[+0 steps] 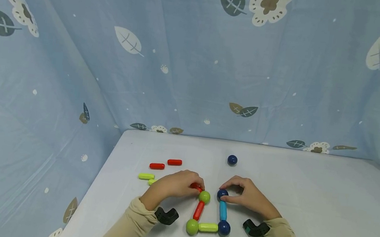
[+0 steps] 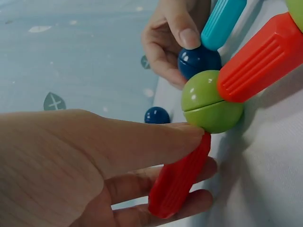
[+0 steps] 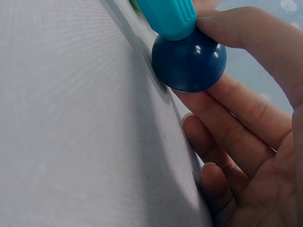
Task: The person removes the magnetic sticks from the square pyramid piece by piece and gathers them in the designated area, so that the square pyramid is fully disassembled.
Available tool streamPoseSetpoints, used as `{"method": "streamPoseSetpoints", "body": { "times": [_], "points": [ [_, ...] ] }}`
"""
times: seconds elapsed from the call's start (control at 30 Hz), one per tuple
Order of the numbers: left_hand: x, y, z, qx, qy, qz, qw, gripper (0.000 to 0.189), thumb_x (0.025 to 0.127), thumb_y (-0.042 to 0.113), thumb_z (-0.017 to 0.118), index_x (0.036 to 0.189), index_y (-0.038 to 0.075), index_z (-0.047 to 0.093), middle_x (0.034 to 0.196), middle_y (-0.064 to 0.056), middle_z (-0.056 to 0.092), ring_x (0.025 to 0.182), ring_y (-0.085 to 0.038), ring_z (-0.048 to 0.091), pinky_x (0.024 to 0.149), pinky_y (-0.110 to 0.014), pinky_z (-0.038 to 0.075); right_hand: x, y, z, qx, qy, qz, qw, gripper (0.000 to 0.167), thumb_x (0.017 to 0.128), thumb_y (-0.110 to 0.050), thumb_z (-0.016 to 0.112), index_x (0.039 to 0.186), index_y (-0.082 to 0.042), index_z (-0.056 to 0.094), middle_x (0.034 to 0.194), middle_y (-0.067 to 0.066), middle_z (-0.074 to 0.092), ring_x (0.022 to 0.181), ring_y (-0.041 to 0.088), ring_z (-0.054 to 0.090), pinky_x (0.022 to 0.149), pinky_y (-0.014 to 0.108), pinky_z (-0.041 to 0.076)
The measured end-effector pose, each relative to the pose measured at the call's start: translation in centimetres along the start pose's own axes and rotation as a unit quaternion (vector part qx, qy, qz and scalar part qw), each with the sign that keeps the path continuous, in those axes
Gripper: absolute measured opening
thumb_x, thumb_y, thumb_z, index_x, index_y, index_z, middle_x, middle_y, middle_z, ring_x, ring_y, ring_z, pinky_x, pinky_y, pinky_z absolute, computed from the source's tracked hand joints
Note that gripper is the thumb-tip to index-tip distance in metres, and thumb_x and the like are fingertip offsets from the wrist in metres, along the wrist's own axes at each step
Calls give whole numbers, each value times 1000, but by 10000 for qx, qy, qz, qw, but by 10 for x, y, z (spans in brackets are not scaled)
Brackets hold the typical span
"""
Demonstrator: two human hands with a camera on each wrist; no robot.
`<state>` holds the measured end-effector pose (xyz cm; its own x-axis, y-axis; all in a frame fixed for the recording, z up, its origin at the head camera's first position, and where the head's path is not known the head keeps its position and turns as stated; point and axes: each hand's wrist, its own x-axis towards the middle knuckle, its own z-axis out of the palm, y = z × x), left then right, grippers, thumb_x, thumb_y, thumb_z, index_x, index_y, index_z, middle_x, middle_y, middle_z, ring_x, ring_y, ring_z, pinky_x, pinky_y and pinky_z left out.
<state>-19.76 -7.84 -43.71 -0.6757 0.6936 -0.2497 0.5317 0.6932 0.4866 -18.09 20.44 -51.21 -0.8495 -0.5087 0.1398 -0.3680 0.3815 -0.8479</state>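
My left hand [image 1: 180, 183] pinches a red rod [image 2: 180, 179] between thumb and fingers. One end of that rod meets a green ball [image 1: 204, 197]. From this ball a second red rod [image 1: 198, 211] runs down to another green ball [image 1: 192, 227]. A yellow-green rod [image 1: 208, 228] links it to a dark blue ball [image 1: 223, 228], and a light blue rod [image 1: 223, 211] rises from there. At its upper end, my right hand [image 1: 249, 196] grips another dark blue ball [image 3: 189, 61] by thumb and fingertips. The joined pieces form an open-topped frame on the white table.
Two loose red rods, one farther left [image 1: 157, 166], lie beyond my left hand. Yellow-green rods [image 1: 146, 176] sit left of it, one partly hidden. A loose dark blue ball [image 1: 232, 160] stands toward the back. Blue patterned cloth [image 1: 194, 76] hangs behind the table [image 1: 308, 185].
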Motion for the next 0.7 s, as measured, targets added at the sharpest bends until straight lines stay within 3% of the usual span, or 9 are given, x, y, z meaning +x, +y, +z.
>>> {"method": "streamPoseSetpoints", "body": {
  "times": [0.47,0.6,0.7],
  "points": [
    [-1,4,2,212,-457,-146,9986,5,102,19,64,107,18,63,87,8,58,78,-6,52,72,-20,45,-1,1,0,-56,-2,13,10000,26,86,-29,85,110,-21,77,105,-6,74,93,4,63,79,21,53],
    [0,2,5,268,-289,-237,9989,5,101,18,65,105,18,63,85,8,56,77,-7,51,71,-21,45,0,3,1,-24,5,-67,10000,26,87,-27,85,110,-19,77,106,-3,75,93,6,63,79,22,53],
    [0,0,4,330,104,-363,9987,7,100,20,69,104,20,63,86,9,57,80,-8,52,72,-22,46,0,2,1,-45,23,-70,10000,25,87,-26,84,110,-20,77,105,-3,74,92,6,63,79,21,53]
  ]
}}
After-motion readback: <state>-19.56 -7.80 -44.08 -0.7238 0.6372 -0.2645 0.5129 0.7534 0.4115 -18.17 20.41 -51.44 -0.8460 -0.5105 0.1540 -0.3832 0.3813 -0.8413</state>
